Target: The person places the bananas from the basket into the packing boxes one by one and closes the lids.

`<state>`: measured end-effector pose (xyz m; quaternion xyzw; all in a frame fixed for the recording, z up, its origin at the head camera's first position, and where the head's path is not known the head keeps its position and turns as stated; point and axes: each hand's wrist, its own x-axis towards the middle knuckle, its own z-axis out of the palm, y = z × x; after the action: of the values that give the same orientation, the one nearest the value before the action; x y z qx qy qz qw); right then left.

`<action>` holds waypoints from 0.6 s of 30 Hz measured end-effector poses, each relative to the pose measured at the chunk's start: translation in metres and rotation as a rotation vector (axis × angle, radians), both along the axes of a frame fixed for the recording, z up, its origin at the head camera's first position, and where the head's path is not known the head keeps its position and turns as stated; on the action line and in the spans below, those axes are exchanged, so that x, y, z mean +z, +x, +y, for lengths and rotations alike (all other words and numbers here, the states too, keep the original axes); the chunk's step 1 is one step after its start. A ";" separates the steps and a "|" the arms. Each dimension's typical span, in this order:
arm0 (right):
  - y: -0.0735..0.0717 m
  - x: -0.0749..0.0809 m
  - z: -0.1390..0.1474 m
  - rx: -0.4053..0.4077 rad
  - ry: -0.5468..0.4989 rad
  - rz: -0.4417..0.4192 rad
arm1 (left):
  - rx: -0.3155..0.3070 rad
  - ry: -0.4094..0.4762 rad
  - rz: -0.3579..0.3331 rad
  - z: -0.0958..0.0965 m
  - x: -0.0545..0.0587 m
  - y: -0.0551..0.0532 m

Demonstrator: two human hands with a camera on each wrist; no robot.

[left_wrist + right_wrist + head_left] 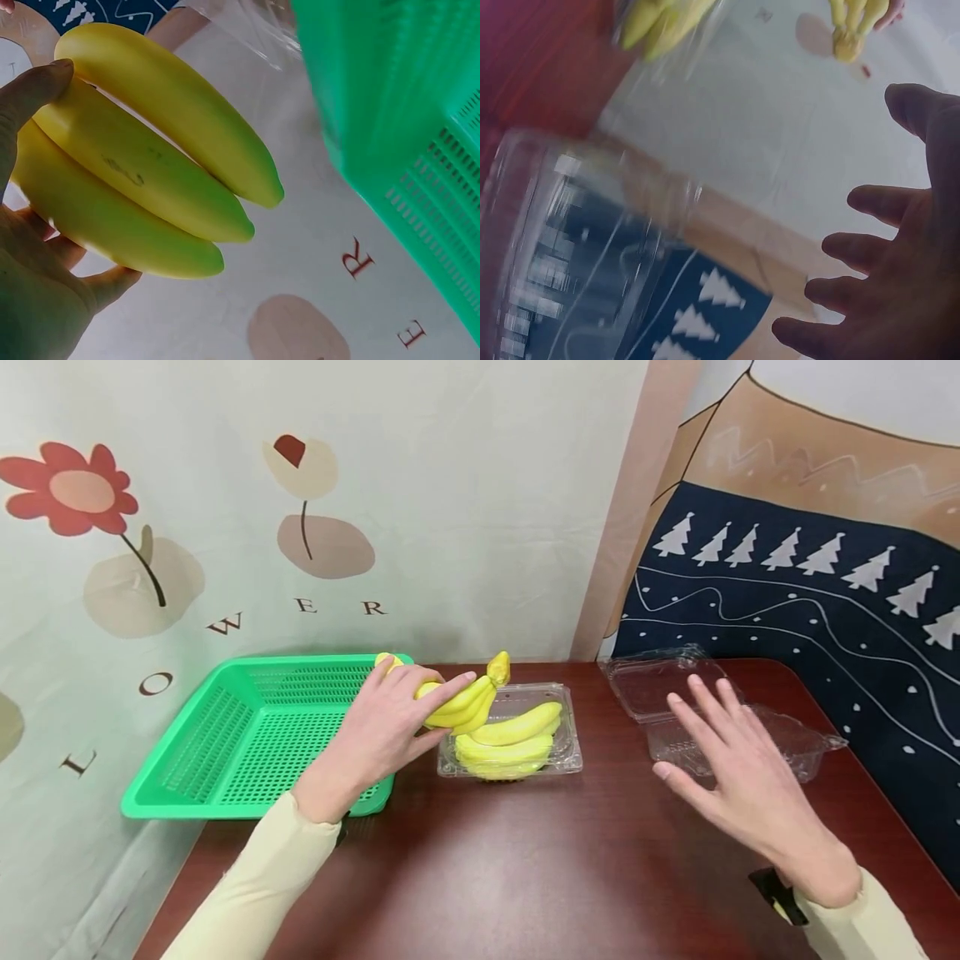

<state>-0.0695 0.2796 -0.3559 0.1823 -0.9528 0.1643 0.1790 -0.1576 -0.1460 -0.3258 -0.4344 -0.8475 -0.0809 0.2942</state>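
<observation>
My left hand [386, 714] grips a bunch of yellow bananas [467, 706], lifted between the green basket and a clear plastic box. In the left wrist view the bunch [150, 157] shows greenish tips, with the thumb over one side and fingers under the other. Below and right of it, more bananas [517, 728] lie in the clear plastic box [573, 747]. My right hand [738, 768] holds nothing, its fingers spread over a second clear box [802, 739] whose lid [645, 681] is folded back. In the right wrist view the right hand's fingers [859, 251] are straight and apart.
The green basket [262, 814] stands at the table's left back, overhanging the edge. A dark red wooden table [510, 860] lies underneath. Behind it hang a cloth with flower prints [480, 510] and a dark blue one with white trees [795, 593].
</observation>
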 end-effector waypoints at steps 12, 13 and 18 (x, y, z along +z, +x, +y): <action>-0.012 -0.001 0.071 -0.234 -0.035 -0.108 | -0.011 -0.006 -0.028 0.024 -0.002 -0.003; -0.014 -0.002 0.076 -0.257 -0.045 -0.125 | -0.013 -0.006 -0.032 0.024 -0.003 -0.003; -0.020 -0.008 0.099 -0.320 -0.091 -0.170 | -0.022 -0.002 -0.037 0.028 -0.004 -0.004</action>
<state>-0.0893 0.3781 -0.3643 0.0055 -0.9729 0.1914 0.1295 -0.1612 -0.1183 -0.3295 -0.4424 -0.8480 -0.0912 0.2773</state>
